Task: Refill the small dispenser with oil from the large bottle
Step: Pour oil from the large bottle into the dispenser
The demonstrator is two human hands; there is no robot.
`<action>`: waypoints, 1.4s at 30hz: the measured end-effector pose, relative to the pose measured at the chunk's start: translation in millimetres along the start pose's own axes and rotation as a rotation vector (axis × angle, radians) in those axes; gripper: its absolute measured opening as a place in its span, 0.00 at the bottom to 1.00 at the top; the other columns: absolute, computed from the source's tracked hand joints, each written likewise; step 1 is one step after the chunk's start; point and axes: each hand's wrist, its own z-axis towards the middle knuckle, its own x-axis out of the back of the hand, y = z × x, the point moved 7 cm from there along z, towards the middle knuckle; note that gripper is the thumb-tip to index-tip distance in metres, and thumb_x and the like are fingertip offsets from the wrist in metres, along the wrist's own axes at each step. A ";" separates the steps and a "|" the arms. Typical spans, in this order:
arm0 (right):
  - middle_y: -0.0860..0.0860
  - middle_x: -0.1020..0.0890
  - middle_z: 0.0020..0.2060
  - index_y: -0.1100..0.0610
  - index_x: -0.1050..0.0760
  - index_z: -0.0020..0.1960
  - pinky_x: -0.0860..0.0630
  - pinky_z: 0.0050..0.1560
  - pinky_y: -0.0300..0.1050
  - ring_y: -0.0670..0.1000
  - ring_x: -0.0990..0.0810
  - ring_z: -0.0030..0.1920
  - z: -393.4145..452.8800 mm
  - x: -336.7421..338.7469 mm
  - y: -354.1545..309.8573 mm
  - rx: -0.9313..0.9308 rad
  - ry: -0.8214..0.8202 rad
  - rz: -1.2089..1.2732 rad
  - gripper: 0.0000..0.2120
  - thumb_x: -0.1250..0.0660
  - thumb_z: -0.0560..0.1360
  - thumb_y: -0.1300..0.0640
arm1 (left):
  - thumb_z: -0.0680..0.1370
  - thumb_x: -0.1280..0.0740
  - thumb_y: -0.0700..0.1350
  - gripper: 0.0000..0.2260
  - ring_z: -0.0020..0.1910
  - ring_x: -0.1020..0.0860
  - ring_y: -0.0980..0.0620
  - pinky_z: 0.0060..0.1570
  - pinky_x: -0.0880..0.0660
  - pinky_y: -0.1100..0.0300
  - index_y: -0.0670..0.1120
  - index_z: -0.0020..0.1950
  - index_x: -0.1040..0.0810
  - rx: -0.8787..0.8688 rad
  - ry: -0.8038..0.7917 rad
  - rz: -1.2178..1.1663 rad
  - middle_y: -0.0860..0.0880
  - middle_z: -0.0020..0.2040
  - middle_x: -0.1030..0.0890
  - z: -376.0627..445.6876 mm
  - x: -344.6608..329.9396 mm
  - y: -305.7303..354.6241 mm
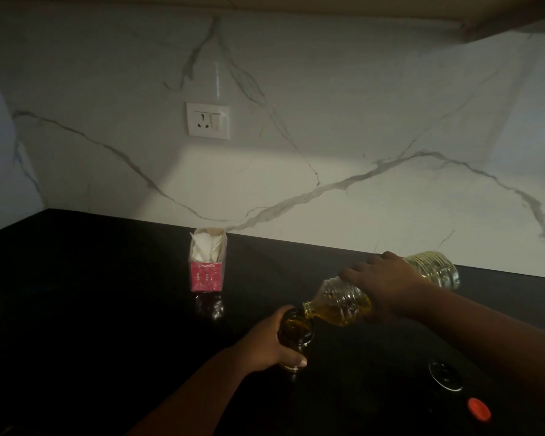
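My right hand (387, 284) grips the large clear oil bottle (340, 302), tipped almost level with its base up toward the wall. Golden oil has gathered at the neck, and the bottle's mouth rests just over the open top of the small dark dispenser (296, 333). My left hand (265, 341) wraps around the dispenser from the left and keeps it upright on the black counter (107, 294). The dispenser's lower part fades into the dark counter.
A pink carton of white paper (206, 262) stands behind the dispenser near the marble wall. At the lower right lie a black cap (445, 374) and a red cap (479, 409). A wall socket (207, 120) sits above.
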 end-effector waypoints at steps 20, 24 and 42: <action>0.47 0.27 0.65 0.45 0.42 0.72 0.34 0.63 0.52 0.53 0.27 0.63 4.8 1.2 0.6 0.012 0.013 0.011 0.41 0.31 0.65 0.34 | 0.65 0.19 0.46 0.43 0.69 0.29 0.54 0.71 0.32 0.45 0.63 0.73 0.38 -0.011 -0.025 -0.010 0.58 0.67 0.26 2.1 0.1 0.7; 0.47 0.27 0.66 0.46 0.43 0.73 0.34 0.63 0.51 0.53 0.27 0.64 3.1 1.3 1.2 0.009 0.019 -0.001 0.41 0.32 0.66 0.34 | 0.66 0.19 0.45 0.44 0.69 0.29 0.54 0.71 0.33 0.47 0.62 0.74 0.39 -0.008 -0.027 -0.004 0.58 0.67 0.26 1.3 0.1 1.3; 0.47 0.26 0.64 0.46 0.42 0.72 0.34 0.61 0.50 0.53 0.26 0.62 2.1 12.7 2.1 -0.006 0.029 -0.019 0.40 0.31 0.66 0.35 | 0.63 0.19 0.46 0.44 0.68 0.28 0.54 0.71 0.32 0.45 0.63 0.73 0.38 0.005 -0.019 -0.024 0.58 0.66 0.25 2.4 0.1 -1.1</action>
